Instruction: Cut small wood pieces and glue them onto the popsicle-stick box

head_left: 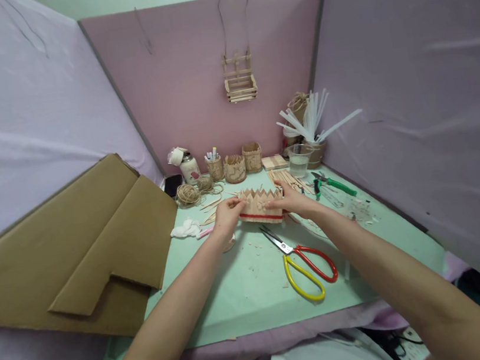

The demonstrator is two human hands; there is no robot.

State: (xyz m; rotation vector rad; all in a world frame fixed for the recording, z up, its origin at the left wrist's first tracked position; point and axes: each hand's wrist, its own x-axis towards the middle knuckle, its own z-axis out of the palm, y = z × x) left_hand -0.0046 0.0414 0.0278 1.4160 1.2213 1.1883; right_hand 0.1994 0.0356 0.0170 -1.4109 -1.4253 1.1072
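Between my two hands is a small wooden-stick box (255, 204) with a zigzag top edge and a red band near its bottom. My left hand (229, 214) pinches its left end, thumb and fingers together. Around the right end, my right hand (291, 198) has its fingers closed, one lying across the front face. Large scissors (293, 251) with one red and one yellow handle lie apart on the table, just in front of the box. Thin wooden sticks (284, 178) are spread behind my right hand.
Green-handled pliers (334, 183) lie right, near scraps. Along the back stand stick-covered cups (235, 170), a clear water cup (300, 161) and white strips (311, 116). Twine balls (188, 194) and a white cloth (185, 229) are left, beside a big cardboard sheet (74, 245). A stick basket (241, 87) hangs behind.
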